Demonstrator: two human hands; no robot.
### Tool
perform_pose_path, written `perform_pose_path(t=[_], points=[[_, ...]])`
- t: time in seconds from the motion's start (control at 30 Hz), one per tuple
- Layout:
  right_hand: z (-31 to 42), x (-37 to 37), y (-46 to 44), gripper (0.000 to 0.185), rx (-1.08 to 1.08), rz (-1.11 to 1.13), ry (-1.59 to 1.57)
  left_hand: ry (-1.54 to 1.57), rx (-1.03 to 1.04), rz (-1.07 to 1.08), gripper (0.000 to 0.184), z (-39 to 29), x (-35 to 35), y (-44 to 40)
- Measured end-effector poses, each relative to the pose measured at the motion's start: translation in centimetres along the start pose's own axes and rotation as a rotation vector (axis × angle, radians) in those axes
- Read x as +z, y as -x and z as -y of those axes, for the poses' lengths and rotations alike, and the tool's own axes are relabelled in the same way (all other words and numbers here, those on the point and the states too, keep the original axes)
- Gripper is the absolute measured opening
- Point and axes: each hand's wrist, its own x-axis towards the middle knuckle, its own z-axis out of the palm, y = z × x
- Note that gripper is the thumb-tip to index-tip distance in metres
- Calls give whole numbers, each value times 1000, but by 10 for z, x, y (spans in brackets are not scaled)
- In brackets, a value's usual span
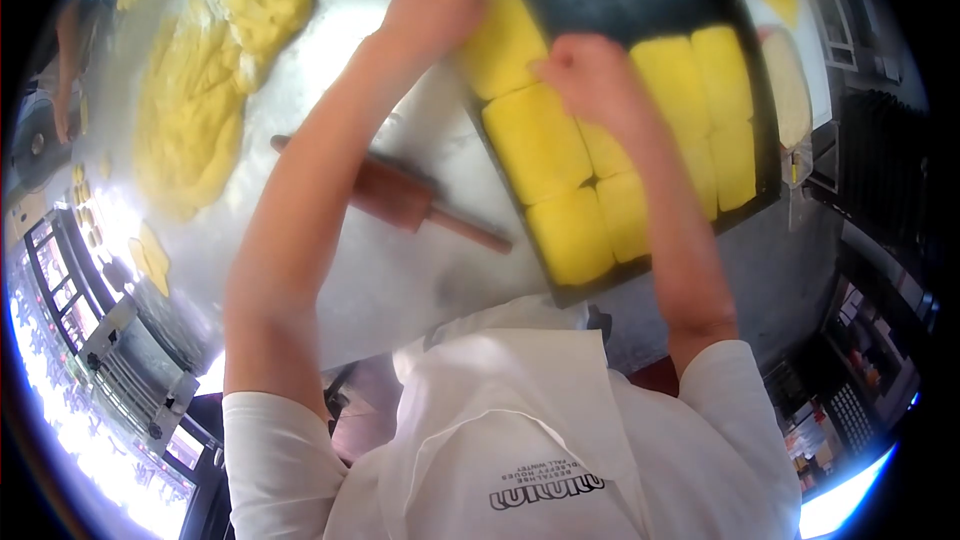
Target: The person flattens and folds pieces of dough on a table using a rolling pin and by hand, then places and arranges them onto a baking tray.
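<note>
A yellow rectangular dough sheet (500, 35) lies at the near left of the dark tray's uncovered part, between my two hands. My left hand (438, 2) is closed at its far left edge, fingers partly hidden and blurred. At its near right corner, my right hand (585, 72) is closed with the fingertips pinching the dough. Several matching dough pieces (535, 145) sit side by side in the black baking tray (762, 155), some partly covered by my right forearm.
A wooden rolling pin (395, 192) lies on the floured metal table (400, 295), partly under my left forearm. Large lumps of yellow dough (195, 110) rest at the left. A small dough scrap (150, 258) is near the left edge. Another person's arm (66, 70) shows at far left.
</note>
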Motion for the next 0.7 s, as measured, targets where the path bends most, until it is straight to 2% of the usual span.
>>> perform_pose_path(t=[0.07, 0.1, 0.2, 0.27, 0.3, 0.4, 0.6, 0.7], points=[[6, -8, 2, 31, 84, -5, -50, 67, 12, -37, 33, -10, -15, 11], [8, -10, 2, 31, 125, -6, -76, -10, 58, -73, 32, -7, -17, 17], [5, -12, -2, 29, 92, -93, -71, -182, 196, -132, 28, 2, -25, 39], [-2, -8, -4, 28, -13, -83, 34, -221, 274, -118, 26, -10, -32, 63], [-4, -6, -5, 28, -69, -75, 88, -167, 213, -80, 24, -19, -34, 77], [0, -9, -5, 28, -56, -44, 125, -99, 170, -61, 24, -39, -40, 98], [10, -21, -10, 31, -16, -41, 62, -34, 178, -45, 27, -60, -49, 129], [16, -14, -17, 32, -239, 31, -36, 44, 134, -67, 29, -64, -47, 139]])
